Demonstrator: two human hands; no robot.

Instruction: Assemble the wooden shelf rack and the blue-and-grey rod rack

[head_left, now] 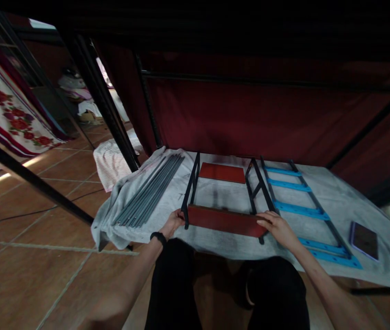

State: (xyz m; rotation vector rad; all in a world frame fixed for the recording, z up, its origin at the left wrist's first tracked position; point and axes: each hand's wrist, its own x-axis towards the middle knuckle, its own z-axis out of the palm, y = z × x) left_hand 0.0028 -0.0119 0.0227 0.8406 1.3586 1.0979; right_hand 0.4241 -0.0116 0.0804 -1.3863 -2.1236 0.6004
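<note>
In front of me on the cloth-covered table lies a small rack of black metal side frames [191, 183] joined by a red-brown board [225, 221] along the near edge. My left hand [175, 221] is closed at the near left corner, where the side frame meets the board; its fingertips are partly hidden. At the other end, my right hand [279, 227] pinches the board's right end, fingers over the top edge. A second red-brown board [222, 173] lies between the frames at the far side.
A bundle of grey metal rods [150, 192] lies to the left. On the right are a ladder-like piece with blue crossbars [301, 208] and a phone [364, 240]. Black posts [112, 105] and a dark red curtain [236, 121] stand around the cloth-covered table [325, 192].
</note>
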